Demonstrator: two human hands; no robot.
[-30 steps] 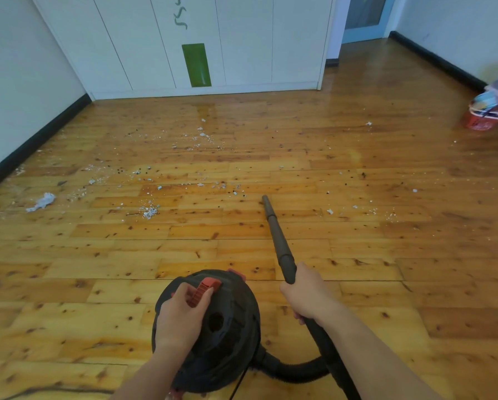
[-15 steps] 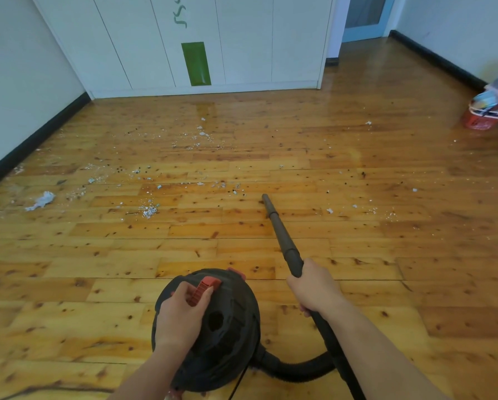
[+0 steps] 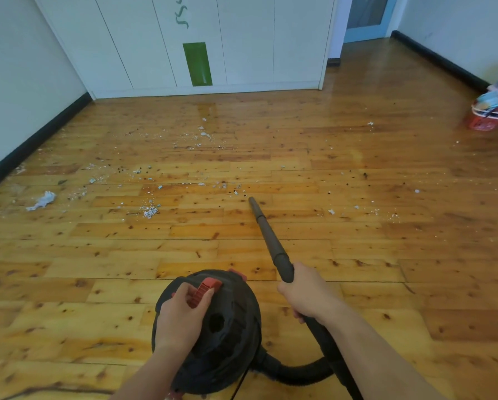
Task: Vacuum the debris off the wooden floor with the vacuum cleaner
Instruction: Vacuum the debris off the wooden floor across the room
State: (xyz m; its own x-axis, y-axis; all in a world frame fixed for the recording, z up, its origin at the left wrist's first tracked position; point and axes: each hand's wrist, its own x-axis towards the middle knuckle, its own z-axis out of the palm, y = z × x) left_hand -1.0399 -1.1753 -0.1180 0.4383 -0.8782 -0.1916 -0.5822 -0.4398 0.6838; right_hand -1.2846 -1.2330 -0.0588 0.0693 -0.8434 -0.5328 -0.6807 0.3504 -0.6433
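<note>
Left hand [image 3: 181, 316] grips red handle [image 3: 203, 293] atop round black vacuum cleaner [image 3: 222, 336]; right hand [image 3: 307, 293] wrapped round black tapered wand [image 3: 271, 241], tip ahead beside scattered white debris [image 3: 149, 210] on wooden floor [image 3: 386, 255]

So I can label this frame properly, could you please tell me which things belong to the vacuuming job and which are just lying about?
Job: vacuum cleaner, left hand gripping its red handle; wand, gripped by right hand; hose; white debris; crumpled paper; wooden floor.
Lying about: red basket; white cupboard.
</note>
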